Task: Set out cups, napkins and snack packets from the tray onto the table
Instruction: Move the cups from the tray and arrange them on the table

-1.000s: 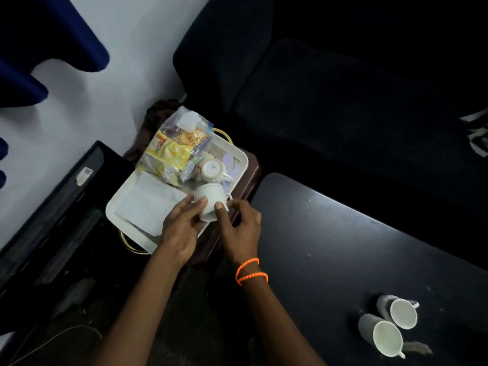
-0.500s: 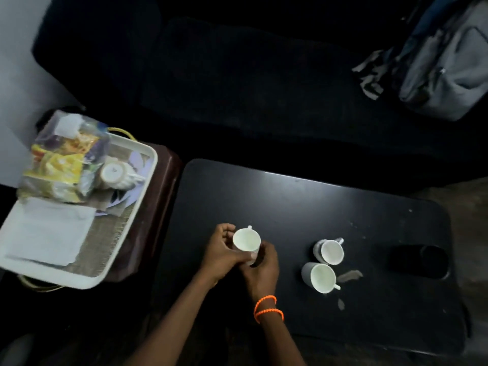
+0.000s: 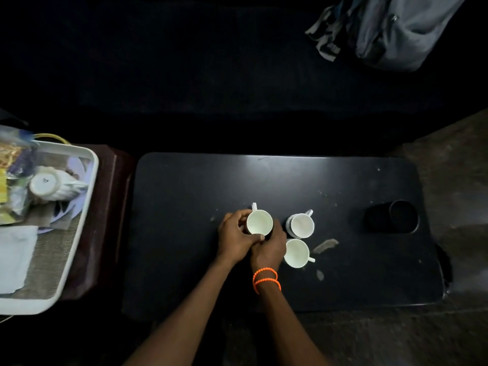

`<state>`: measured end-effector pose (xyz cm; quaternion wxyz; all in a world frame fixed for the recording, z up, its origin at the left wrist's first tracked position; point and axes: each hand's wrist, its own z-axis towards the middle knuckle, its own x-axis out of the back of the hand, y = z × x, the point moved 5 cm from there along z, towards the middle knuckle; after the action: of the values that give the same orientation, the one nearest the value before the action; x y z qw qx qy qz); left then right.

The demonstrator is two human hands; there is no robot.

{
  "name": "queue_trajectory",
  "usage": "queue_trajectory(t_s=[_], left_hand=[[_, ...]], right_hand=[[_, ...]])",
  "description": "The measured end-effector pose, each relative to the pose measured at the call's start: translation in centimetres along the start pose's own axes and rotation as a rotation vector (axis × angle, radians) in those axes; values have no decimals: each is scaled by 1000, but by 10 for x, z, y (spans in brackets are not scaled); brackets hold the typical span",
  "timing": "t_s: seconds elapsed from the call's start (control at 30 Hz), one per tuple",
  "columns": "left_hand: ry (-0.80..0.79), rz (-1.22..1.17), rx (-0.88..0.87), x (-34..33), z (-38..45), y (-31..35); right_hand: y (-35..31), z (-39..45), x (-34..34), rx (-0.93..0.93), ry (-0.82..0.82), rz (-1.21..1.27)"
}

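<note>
A white cup point(image 3: 259, 222) stands upright on the black table point(image 3: 184, 207), handle pointing away. My left hand point(image 3: 236, 237) wraps its left side and my right hand point(image 3: 272, 247), with orange bracelets at the wrist, holds its near right side. Two more white cups point(image 3: 301, 225) point(image 3: 296, 252) stand just right of it. On the left, the white tray point(image 3: 87, 186) holds an upturned cup point(image 3: 50, 184), white napkins point(image 3: 14, 257) and a clear bag of snack packets point(image 3: 13, 175), cut off by the frame edge.
The tray rests on a dark red stool point(image 3: 105, 220) left of the table. A black cup holder recess point(image 3: 396, 216) sits at the table's right end. A dark sofa point(image 3: 211, 75) lies behind with a grey bag point(image 3: 401, 30) on it.
Both hands lifted a cup off the tray, carried it right over the table and brought it down beside the two standing cups. The view swung right with them.
</note>
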<state>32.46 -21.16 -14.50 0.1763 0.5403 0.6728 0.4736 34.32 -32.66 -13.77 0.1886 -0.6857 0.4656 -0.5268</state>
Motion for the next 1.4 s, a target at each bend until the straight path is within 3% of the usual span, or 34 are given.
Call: queue_trajectory(t_s=[0.17,0.27,0.37,0.6,0.7,0.77,0.83,0.9,0.97,1.07,1.2,1.4], left_hand=[[-12,-30,21,9,1,-4],[-2,-27,28,26,2,-9],[142,-33,37,80,8,-16],[679,-41,-16,269,-6,-21],[981,25,-51,335,-20,-17],[1065,-11,47,367,-21,-25],[1006,-85,208,388,-11,-39],[830,-227,274,397,4,-47],[655,-460,264,393,16,-47],[521,-626,252,388,19,-42],[523,-771,261,394,19,-43],[589,-833,209,396,13,-36]], right_hand=[[11,-28,-14,-197,-52,182],[25,-47,-20,-269,-111,79],[25,-66,-36,-261,-210,-36],[-50,-103,-122,28,-514,-152],[-110,-128,-170,308,-607,-153],[-150,-150,-200,543,-650,-164],[-185,-169,-227,746,-667,-175],[-210,-181,-253,860,-680,-229],[-222,-182,-277,827,-714,-351],[-220,-174,-298,692,-791,-480],[-214,-177,-292,634,-800,-343],[-212,-180,-270,450,-775,62]])
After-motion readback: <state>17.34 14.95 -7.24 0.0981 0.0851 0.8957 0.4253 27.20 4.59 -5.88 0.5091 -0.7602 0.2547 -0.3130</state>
